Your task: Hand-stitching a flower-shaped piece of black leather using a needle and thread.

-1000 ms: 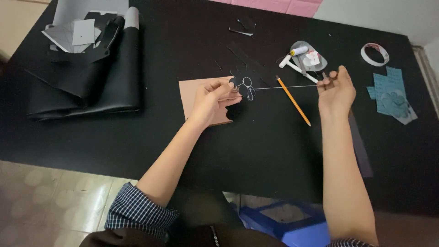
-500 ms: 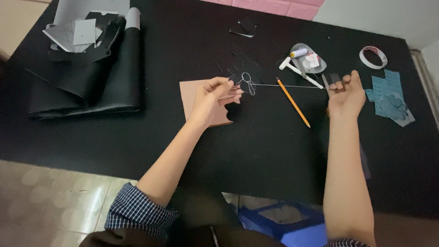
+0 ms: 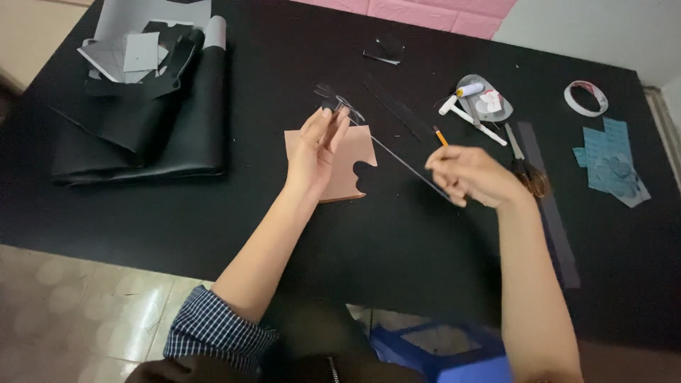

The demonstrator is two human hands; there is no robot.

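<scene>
Over the black table (image 3: 177,213), the left hand (image 3: 316,152) pinches a small dark piece (image 3: 333,99) above the tan notched leather sheet (image 3: 347,167) at mid-table. The right hand (image 3: 472,174) is closed on a thin taut thread (image 3: 401,159) running between both hands. This looks like hand-stitching, mid-pull; drawing the thread snug likely needs steady tension
</scene>
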